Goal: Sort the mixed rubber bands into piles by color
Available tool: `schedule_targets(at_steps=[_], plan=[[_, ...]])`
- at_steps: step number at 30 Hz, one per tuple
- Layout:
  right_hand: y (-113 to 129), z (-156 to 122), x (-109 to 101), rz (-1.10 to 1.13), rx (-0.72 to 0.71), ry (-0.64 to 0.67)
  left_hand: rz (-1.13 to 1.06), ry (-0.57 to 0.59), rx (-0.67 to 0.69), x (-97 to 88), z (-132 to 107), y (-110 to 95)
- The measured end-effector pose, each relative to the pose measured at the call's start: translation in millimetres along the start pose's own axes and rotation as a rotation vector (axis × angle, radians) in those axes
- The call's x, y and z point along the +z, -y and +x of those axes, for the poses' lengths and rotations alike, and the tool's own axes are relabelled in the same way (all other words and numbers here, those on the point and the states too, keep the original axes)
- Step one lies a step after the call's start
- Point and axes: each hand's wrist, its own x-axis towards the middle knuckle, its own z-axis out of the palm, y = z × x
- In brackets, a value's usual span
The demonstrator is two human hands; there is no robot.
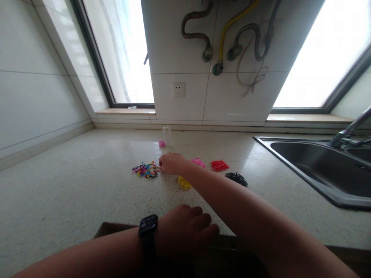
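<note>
My right hand point(173, 163) reaches over the counter, its fingers pinched together at the right edge of a mixed-colour pile of small rubber bands point(145, 169). Whatever is between those fingertips, if anything, is too small to make out. Close by my right wrist and forearm lie a yellow pile point(184, 183) and a pink pile point(198, 161), both partly covered by the arm. Farther right are a red pile point(219, 165) and a black pile point(236, 178). My left hand point(188, 226), with a dark watch point(148, 224) at its wrist, stays curled shut near the counter's front edge.
Behind my right hand a clear plastic bottle point(166, 133) stands near the wall, beside a small pink object point(162, 143). A steel sink point(307, 166) with a faucet point(348, 133) is set into the speckled counter point(87, 193) at right. Pipes and a socket point(179, 90) are on the wall.
</note>
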Motion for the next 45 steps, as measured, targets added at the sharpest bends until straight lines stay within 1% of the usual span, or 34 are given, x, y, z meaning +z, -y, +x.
schedule_targets(at_steps=[3, 7, 17, 23, 29, 35, 40, 45], plan=[[-2.3, 7.0, 7.1, 0.009, 0.019, -0.016, 0.008, -0.019, 0.000, 0.7, 0.1, -0.2], [-2.9, 11.2, 10.7, 0.026, 0.033, -0.010, 0.004, -0.035, 0.007, 2.8, -0.3, 0.3], [4.2, 9.1, 9.1, 0.039, 0.048, -0.016, -0.002, -0.013, 0.002, 5.9, -1.6, 0.9], [1.9, 3.7, 8.5, 0.023, 0.033, -0.045, 0.005, -0.009, 0.000, 4.9, -0.6, 0.6], [-2.4, -4.6, 4.2, 0.045, 0.025, -0.085, 0.004, -0.007, -0.003, 1.9, 1.1, -0.3], [-0.3, -8.0, 0.9, 0.077, 0.039, -0.074, -0.005, 0.011, 0.004, 1.1, -0.3, 0.4], [1.8, -7.8, -7.7, 0.006, 0.030, -0.018, -0.007, 0.015, 0.000, 0.7, -0.6, 0.7], [0.9, -7.1, -16.4, -0.117, -0.050, -0.033, -0.016, 0.028, 0.003, -0.5, -0.8, 0.6]])
